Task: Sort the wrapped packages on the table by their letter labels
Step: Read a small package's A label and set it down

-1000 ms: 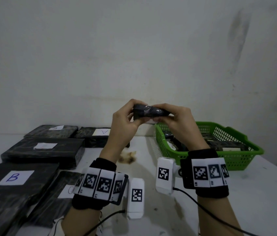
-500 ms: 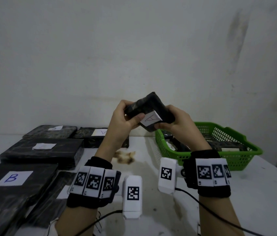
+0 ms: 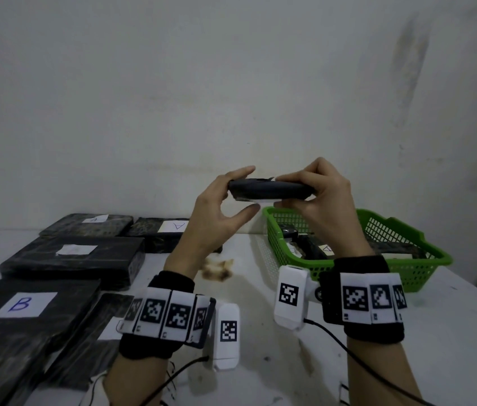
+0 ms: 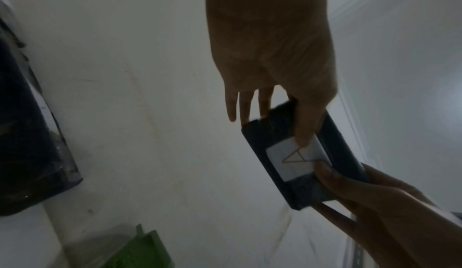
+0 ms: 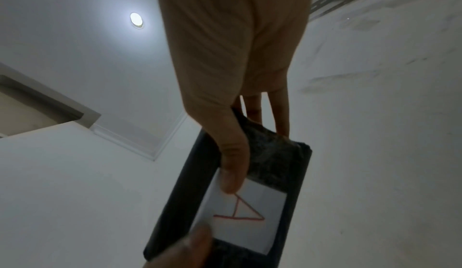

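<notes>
Held item: small flat black plastic-wrapped package (image 3: 269, 191), raised in the air over the near-left corner of the green basket, lying roughly level, its edge toward your head camera.
Label: white paper label (image 5: 246, 216) on the underside of the package, with a red hand-drawn "A"; readable from both wrist views.
Left hand: your left hand (image 3: 219, 212) pinches the left end of the package, fingers on top, thumb underneath. In the left wrist view the thumb tip lies at the edge of the label.
Right hand: your right hand (image 3: 316, 200) pinches the right end the same way, fingers curled over the top, thumb pressed on the underside beside the label.
Basket: green perforated plastic basket (image 3: 407, 230) on the right of the white table (image 3: 260, 361), holding several more dark wrapped packages; one shows an "A" label (image 3: 325, 249).
Sorted side: large black wrapped package marked with a blue "B" (image 3: 23, 306) at near left; a black package with an "A" label (image 3: 173, 227) at the back, close to the wall. Three further black packages lie between and beside these; their labels are too blurred or hidden to read.
Table mark: brown scorched-looking patch (image 3: 216, 271) on the tabletop between your left wrist and the basket.
</notes>
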A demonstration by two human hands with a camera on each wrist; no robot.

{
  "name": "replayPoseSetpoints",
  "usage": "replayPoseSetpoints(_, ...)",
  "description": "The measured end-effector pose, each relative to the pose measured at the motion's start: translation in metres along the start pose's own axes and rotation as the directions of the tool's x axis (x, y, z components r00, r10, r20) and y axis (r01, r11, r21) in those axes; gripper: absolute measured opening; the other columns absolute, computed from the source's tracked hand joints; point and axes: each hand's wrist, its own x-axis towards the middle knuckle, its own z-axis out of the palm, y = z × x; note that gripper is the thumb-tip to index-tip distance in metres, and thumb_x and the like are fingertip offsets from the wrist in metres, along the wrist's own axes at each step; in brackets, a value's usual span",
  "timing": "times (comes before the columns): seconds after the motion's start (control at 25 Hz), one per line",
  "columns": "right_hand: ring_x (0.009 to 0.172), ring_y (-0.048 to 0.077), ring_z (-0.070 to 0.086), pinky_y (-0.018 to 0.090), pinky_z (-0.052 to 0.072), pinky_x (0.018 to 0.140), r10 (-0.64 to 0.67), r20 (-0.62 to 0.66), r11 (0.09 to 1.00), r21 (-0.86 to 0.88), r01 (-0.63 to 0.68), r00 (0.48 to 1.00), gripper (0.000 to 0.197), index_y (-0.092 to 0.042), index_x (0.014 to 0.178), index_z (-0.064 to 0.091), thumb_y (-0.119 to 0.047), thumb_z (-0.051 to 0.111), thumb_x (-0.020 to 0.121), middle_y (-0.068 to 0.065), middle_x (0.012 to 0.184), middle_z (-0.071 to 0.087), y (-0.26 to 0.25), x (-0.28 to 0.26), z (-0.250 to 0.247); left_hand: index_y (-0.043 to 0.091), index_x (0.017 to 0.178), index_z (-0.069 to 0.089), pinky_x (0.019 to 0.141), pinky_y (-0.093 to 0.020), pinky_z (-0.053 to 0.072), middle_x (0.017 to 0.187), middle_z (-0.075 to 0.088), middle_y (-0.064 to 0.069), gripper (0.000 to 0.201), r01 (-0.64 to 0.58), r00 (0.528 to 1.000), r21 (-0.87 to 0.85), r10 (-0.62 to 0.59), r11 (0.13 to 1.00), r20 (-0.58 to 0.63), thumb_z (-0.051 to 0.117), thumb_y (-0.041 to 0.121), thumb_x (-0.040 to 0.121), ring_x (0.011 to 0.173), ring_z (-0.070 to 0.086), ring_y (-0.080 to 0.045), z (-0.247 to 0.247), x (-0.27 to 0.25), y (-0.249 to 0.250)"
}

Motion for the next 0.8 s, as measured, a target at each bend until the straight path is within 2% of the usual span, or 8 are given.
replayPoseSetpoints(0.04,0.075,-0.01,0.047,-0.001,0.038,0.067,-0.033,-0.014,0.999,-0.007,0.033,0.999,0.037,-0.004,0.098,0.072,0.002,0.079,0.062,-0.01,0.076,0.04,-0.001,0.0,-0.001,0.032,0.115,0.055,0.099,-0.024,0.044,0.115,0.057,0.008,0.039,0.004,1.0,-0.03,-0.004,1.0,0.002,0.066,0.029,0.078,0.111,0.054,-0.001,0.0,0.0,-0.001)
replayPoseSetpoints(0.16,0.07,-0.014,0.045,-0.003,0.036,0.062,-0.068,-0.01,0.998,-0.01,0.068,0.998,0.033,-0.001,0.093,0.073,0.006,0.078,0.061,-0.01,0.072,0.037,0.001,0.0,0.001,0.014,0.105,0.065,0.083,-0.009,0.047,0.104,0.06,0.008,0.028,-0.052,0.997,-0.036,0.05,0.998,-0.051,0.066,0.007,0.079,0.099,0.056,0.009,-0.001,0.002,0.001)
replayPoseSetpoints(0.28,0.073,-0.006,0.047,0.004,0.04,0.066,-0.067,-0.043,0.998,-0.001,0.067,0.997,0.033,-0.005,0.094,0.072,0.002,0.079,0.062,-0.007,0.075,0.04,-0.001,0.0,0.006,0.008,0.099,0.066,0.078,-0.009,0.046,0.093,0.062,0.012,0.021,-0.124,0.983,0.033,0.128,0.992,-0.133,0.062,0.006,0.078,0.089,0.058,0.009,0.0,0.003,0.002)
replayPoseSetpoints(0.4,0.093,0.01,0.054,0.019,0.046,0.086,0.081,0.001,0.988,0.13,-0.08,0.997,0.052,-0.023,0.111,0.058,-0.004,0.079,0.067,-0.004,0.093,0.052,0.0,0.0,0.006,0.02,0.1,0.062,0.08,-0.017,0.051,0.092,0.066,0.011,0.021,-0.018,0.989,-0.171,-0.008,0.985,-0.147,0.059,0.009,0.082,0.087,0.062,0.002,0.0,0.003,0.003)
replayPoseSetpoints(0.48,0.104,0.013,0.055,0.028,0.045,0.092,0.207,0.088,0.944,0.243,-0.223,0.974,0.05,-0.027,0.107,0.051,-0.005,0.077,0.07,-0.005,0.102,0.059,0.005,0.001,0.004,0.02,0.105,0.06,0.082,-0.021,0.054,0.091,0.068,0.012,0.023,0.085,0.987,-0.341,-0.125,0.936,-0.098,0.055,0.006,0.087,0.088,0.064,-0.001,-0.003,0.003,0.003)
replayPoseSetpoints(0.56,0.095,0.016,0.058,0.029,0.046,0.085,0.204,0.093,0.95,0.221,-0.219,0.975,0.039,-0.025,0.096,0.056,-0.002,0.075,0.071,-0.004,0.093,0.062,0.009,0.0,0.001,0.014,0.117,0.055,0.091,-0.021,0.049,0.105,0.065,0.007,0.03,0.125,0.987,-0.26,-0.147,0.957,-0.065,0.055,0.004,0.089,0.101,0.06,-0.003,-0.004,0.003,0.001)
replayPoseSetpoints(0.68,0.084,0.017,0.053,0.028,0.047,0.08,0.103,0.024,0.994,0.019,-0.103,0.994,0.034,-0.021,0.095,0.068,-0.002,0.077,0.068,-0.006,0.081,0.05,0.007,-0.001,0.001,0.031,0.129,0.04,0.101,-0.016,0.038,0.126,0.05,0.008,0.056,0.075,0.995,0.003,-0.075,0.997,-0.067,0.068,0.017,0.082,0.12,0.045,-0.004,-0.004,0.002,-0.001)
replayPoseSetpoints(0.8,0.081,0.013,0.05,0.027,0.049,0.084,0.067,0.06,0.997,-0.038,-0.065,0.996,0.036,-0.015,0.099,0.072,-0.006,0.08,0.065,-0.01,0.08,0.041,0.003,-0.001,0.002,0.028,0.114,0.054,0.098,-0.019,0.042,0.113,0.057,0.009,0.042,-0.115,0.992,0.051,0.117,0.992,-0.044,0.069,0.02,0.076,0.111,0.053,-0.002,-0.001,0.003,0.002)
